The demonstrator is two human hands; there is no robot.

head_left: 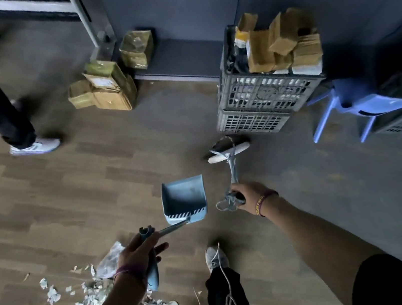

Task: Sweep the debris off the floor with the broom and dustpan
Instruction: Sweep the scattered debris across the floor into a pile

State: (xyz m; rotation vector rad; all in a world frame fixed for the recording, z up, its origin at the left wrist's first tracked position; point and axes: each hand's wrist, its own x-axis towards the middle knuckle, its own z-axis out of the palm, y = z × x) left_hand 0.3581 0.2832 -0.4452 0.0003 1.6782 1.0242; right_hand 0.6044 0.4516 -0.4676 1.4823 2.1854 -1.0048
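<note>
My left hand (137, 254) grips the long handle of a light blue dustpan (185, 201), whose tray sits on the wooden floor ahead of me. My right hand (247, 196) holds the top of the broom handle. The broom (228, 152) has a white head that rests on the floor farther out, near the crates. A pile of torn silvery paper debris (97, 300) lies on the floor at lower left, behind and left of the dustpan, partly hidden by my left arm.
Stacked grey crates (265, 100) with cardboard stand beyond the broom. A blue plastic chair (360, 103) is at right. Wrapped parcels (105, 88) lie by a dark shelf unit. Another person's leg and white shoe (35, 147) are at left. My shoe (215, 257) and hanging cables are below.
</note>
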